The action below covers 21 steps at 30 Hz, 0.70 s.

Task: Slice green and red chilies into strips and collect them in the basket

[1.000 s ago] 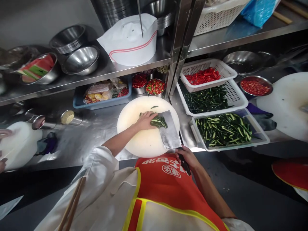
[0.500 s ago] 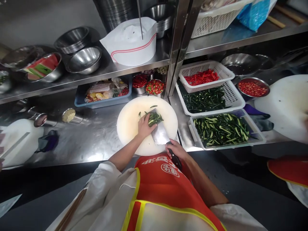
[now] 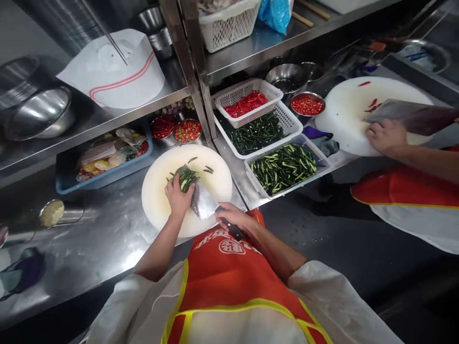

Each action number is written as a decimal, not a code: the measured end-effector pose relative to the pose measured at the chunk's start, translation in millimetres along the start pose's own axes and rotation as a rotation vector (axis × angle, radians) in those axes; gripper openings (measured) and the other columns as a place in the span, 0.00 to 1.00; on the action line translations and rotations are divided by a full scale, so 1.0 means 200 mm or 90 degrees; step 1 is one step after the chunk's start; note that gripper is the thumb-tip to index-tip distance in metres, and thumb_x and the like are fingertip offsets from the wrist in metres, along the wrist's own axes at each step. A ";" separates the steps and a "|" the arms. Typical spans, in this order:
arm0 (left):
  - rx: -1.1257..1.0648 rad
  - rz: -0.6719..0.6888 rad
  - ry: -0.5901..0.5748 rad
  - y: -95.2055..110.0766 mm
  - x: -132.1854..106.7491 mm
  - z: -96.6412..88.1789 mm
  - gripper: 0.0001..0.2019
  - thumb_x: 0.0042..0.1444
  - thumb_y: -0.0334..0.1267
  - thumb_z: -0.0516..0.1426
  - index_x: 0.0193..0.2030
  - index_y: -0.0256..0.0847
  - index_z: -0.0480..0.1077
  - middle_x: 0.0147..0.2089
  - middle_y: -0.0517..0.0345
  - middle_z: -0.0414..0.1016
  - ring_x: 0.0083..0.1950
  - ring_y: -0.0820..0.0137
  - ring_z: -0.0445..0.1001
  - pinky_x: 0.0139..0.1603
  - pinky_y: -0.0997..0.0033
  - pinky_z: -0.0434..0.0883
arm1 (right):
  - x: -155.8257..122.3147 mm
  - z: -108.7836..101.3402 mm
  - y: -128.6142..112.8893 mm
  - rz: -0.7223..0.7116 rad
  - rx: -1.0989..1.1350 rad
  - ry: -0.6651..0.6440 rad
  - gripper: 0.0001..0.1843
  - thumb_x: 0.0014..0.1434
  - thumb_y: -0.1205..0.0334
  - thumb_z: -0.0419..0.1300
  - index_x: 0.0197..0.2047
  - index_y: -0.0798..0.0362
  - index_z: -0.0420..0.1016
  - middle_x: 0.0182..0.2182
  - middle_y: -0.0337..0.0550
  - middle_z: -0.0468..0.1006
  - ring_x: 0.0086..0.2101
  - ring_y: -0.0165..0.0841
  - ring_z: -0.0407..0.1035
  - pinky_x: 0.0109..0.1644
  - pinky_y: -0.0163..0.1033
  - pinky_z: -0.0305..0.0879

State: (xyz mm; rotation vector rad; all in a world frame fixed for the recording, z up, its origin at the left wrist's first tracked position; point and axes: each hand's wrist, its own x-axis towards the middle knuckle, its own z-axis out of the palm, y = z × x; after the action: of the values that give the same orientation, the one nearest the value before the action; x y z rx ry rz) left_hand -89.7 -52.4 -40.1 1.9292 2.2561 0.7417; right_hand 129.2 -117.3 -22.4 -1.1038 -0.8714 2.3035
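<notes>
My right hand [image 3: 234, 215] is wrapped round the black handle of a cleaver [image 3: 206, 201], whose broad blade lies almost flat over a round white cutting board [image 3: 154, 200]. Sliced green chili peppers [image 3: 187, 178] sit in a pile on the far end of the blade. My left hand [image 3: 178, 196] is curled over that pile and presses it against the blade, its fingertips partly hidden among the slices. A few loose green slices [image 3: 208, 169] lie apart on the board.
Right of the board stand a clear tub of cut green chilies [image 3: 283, 167], a white basket of dark green chilies [image 3: 254, 134] and a basket of red chilies [image 3: 247, 102]. A co-worker's hand [image 3: 387, 136] and cleaver [image 3: 412, 114] are at another board. A steel shelf [image 3: 179, 95] overhangs the counter.
The view has swung to the right, bringing the co-worker's board and cleaver into sight. Both my hands keep their hold, and more loose slices show at the board's right.
</notes>
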 end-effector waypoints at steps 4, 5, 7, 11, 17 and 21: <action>-0.037 0.077 -0.002 0.23 0.06 -0.03 0.34 0.55 0.51 0.59 0.66 0.41 0.59 0.61 0.44 0.61 0.63 0.54 0.60 0.67 0.53 0.57 | -0.15 -0.06 -0.02 -0.061 0.013 0.031 0.09 0.51 0.58 0.59 0.31 0.50 0.63 0.19 0.28 0.68 0.13 0.23 0.59 0.16 0.30 0.58; -0.053 0.103 -0.007 0.31 0.07 -0.03 0.34 0.55 0.51 0.59 0.66 0.41 0.59 0.62 0.45 0.61 0.63 0.54 0.60 0.67 0.54 0.58 | -0.20 -0.08 -0.02 -0.077 0.017 0.053 0.09 0.52 0.57 0.60 0.31 0.50 0.62 0.19 0.28 0.68 0.13 0.23 0.59 0.16 0.30 0.57; -0.088 0.159 -0.023 0.47 0.10 0.00 0.33 0.55 0.51 0.60 0.65 0.41 0.60 0.62 0.45 0.61 0.63 0.55 0.60 0.66 0.55 0.59 | -0.30 -0.13 -0.02 -0.100 0.031 0.108 0.11 0.52 0.56 0.61 0.31 0.50 0.62 0.19 0.28 0.68 0.13 0.23 0.59 0.16 0.30 0.57; -0.150 0.266 -0.078 0.83 0.11 0.11 0.33 0.54 0.50 0.61 0.64 0.42 0.61 0.61 0.47 0.62 0.61 0.56 0.62 0.64 0.55 0.60 | -0.52 -0.25 0.00 -0.142 0.082 0.213 0.12 0.53 0.54 0.62 0.33 0.50 0.63 0.19 0.28 0.68 0.14 0.24 0.61 0.16 0.31 0.57; -0.183 0.385 -0.180 1.31 0.03 0.34 0.34 0.54 0.52 0.61 0.66 0.44 0.59 0.63 0.48 0.61 0.63 0.57 0.60 0.65 0.57 0.59 | -0.79 -0.44 0.06 -0.163 0.172 0.382 0.15 0.51 0.53 0.64 0.32 0.50 0.62 0.19 0.29 0.67 0.14 0.24 0.60 0.15 0.31 0.55; -0.147 0.390 -0.254 1.52 -0.03 0.55 0.34 0.56 0.54 0.59 0.67 0.46 0.57 0.64 0.49 0.60 0.63 0.56 0.59 0.64 0.56 0.60 | -0.86 -0.61 0.07 -0.161 0.227 0.420 0.15 0.49 0.54 0.65 0.31 0.49 0.61 0.19 0.29 0.67 0.14 0.25 0.59 0.15 0.32 0.55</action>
State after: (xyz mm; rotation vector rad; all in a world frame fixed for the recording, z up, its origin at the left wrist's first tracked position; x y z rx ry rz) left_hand 227.0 3.4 -14.5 2.3940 1.2982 0.5569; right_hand 326.6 -189.9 -1.4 -1.3657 -0.3038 1.6323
